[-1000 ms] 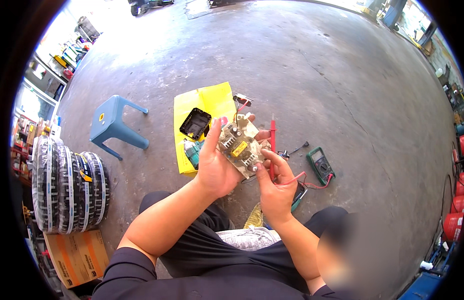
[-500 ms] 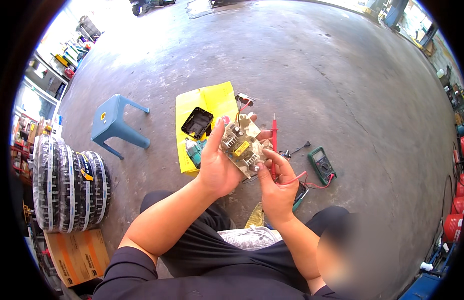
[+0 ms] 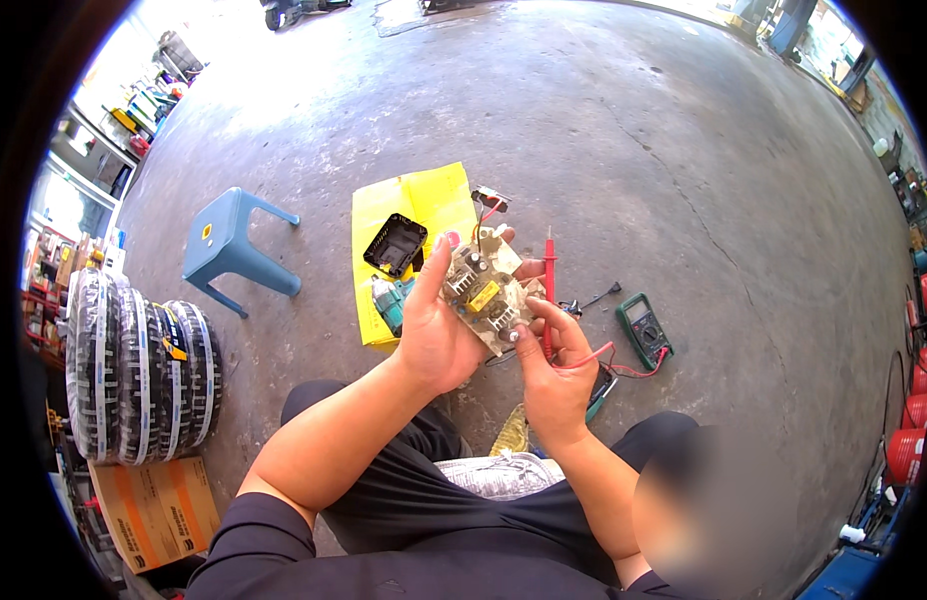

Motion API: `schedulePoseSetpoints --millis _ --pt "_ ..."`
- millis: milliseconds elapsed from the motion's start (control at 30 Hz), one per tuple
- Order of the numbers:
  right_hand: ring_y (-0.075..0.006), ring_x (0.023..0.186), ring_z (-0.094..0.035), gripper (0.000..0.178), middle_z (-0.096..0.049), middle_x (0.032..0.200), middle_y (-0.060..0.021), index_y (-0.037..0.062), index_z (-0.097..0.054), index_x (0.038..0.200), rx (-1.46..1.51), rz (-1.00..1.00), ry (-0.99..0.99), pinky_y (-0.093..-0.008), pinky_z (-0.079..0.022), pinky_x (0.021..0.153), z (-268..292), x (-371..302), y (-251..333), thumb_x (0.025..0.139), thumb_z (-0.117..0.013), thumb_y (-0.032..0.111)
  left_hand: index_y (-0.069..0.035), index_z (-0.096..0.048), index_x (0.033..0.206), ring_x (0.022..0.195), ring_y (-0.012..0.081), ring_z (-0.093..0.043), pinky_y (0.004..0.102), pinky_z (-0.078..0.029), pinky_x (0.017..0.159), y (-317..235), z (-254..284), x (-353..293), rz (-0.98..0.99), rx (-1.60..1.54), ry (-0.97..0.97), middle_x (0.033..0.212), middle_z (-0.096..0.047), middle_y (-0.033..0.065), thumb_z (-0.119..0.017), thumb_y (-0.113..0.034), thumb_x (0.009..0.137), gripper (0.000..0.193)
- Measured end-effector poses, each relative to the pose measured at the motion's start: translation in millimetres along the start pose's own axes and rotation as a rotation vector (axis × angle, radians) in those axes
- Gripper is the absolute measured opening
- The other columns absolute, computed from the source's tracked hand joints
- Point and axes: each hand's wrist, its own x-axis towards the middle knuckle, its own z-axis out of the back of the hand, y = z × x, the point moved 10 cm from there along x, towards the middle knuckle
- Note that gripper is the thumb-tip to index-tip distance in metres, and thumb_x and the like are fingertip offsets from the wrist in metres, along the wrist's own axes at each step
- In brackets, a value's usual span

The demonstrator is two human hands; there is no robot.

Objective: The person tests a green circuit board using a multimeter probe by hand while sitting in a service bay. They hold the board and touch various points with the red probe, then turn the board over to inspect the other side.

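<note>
A circuit board (image 3: 484, 292) with a yellow transformer, capacitors and pale metal heat sinks lies tilted in my left hand (image 3: 439, 335). That hand is closed around its edge, the thumb along the left side. My right hand (image 3: 559, 385) is closed on a red multimeter probe (image 3: 551, 275), whose tip points up and away. Its thumb and fingers also touch the board's lower right corner. From the board's top, wires run to a small black part (image 3: 492, 198). The probe's red lead runs to a green multimeter (image 3: 646, 328) on the floor at the right.
Beyond my left hand a yellow sheet (image 3: 414, 185) carries a black plastic housing (image 3: 395, 245) and a teal tool (image 3: 390, 303). A blue stool (image 3: 229, 245) stands left. Wrapped tyres (image 3: 144, 370) sit above a cardboard box (image 3: 156, 512). A green-handled tool (image 3: 601, 395) lies near my right wrist.
</note>
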Motion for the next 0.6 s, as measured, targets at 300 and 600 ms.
schedulePoseSetpoints --millis 300,600 --pt "-0.0051 0.083 -0.054 0.029 -0.061 0.092 0.0017 0.0006 -0.063 0.123 -0.017 -0.015 -0.005 -0.0192 -0.044 0.073 1.2 -0.5 -1.6 0.094 -0.066 0.001 -0.007 -0.047 0.143 0.115 0.0314 -0.062 0.0483 -0.048 0.101 -0.3 1.3 -0.4 -0.001 0.009 -0.012 0.131 -0.060 0.0208 -0.032 -0.063 0.101 0.071" --pt "-0.0058 0.083 -0.053 0.029 -0.061 0.092 0.0012 0.0041 -0.066 0.123 -0.054 -0.007 -0.005 -0.0210 -0.045 0.072 2.8 -1.8 -1.3 0.094 -0.067 0.003 -0.011 -0.043 0.147 0.116 0.0338 -0.060 0.0519 -0.046 0.101 1.2 4.6 -0.9 0.005 0.020 -0.072 0.137 -0.054 0.0217 -0.030 -0.064 0.101 0.072"
